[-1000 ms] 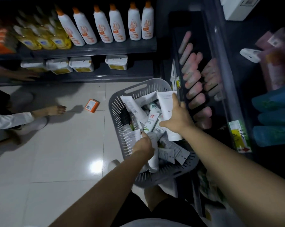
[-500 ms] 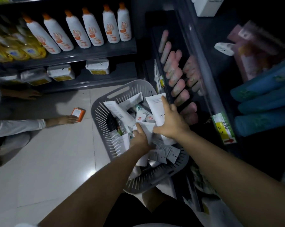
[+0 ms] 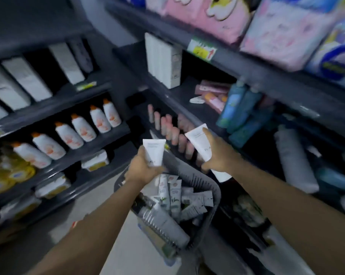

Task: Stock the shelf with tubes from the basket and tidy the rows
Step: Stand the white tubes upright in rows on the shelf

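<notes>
Left hand (image 3: 143, 168) curls round left tube (image 3: 154, 150), right hand (image 3: 218, 155) round right tube (image 3: 198, 142); I judge both held clear of basket (image 3: 204, 183) for shelving.

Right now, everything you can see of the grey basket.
The grey basket looks like plastic, with slotted walls and a rounded rim. It sits low, mid-view, holding a loose jumble of white and grey tubes, some with green leaf prints. The left hand, gripping a white tube, overlaps its far rim; contact cannot be told.
</notes>
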